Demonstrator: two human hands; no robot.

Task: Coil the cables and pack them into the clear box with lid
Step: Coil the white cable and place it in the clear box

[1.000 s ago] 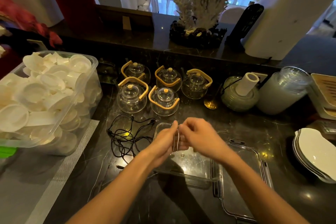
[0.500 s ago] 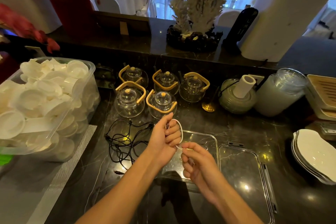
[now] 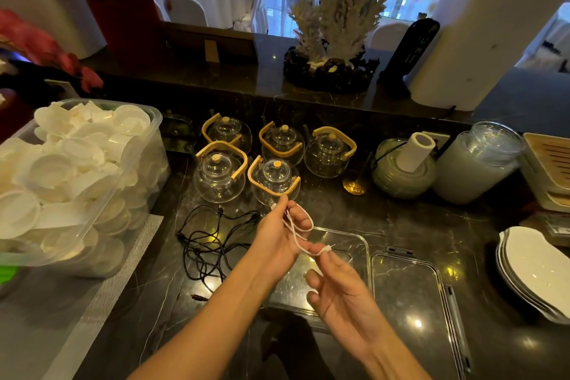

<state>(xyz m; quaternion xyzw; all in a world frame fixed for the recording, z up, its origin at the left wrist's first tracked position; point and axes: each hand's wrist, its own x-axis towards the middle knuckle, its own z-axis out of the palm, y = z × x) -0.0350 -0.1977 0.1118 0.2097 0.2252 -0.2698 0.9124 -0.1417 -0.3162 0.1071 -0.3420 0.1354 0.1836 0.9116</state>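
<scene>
change: white cable (image 3: 296,229) now wound around left hand (image 3: 279,233) fingers, right hand (image 3: 340,290) pinching its plug end | clear box (image 3: 339,256) beneath, empty | black cable (image 3: 209,239) left, uncoiled | coiling nearly finished

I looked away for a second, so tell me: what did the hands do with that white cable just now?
The hands came apart. The left hand lifted toward the glass teapots, keeping the white cable looped around its fingers, while the right hand dropped nearer, pinching the cable's plug end. The black cables, clear box and lid stayed on the counter untouched.
</scene>
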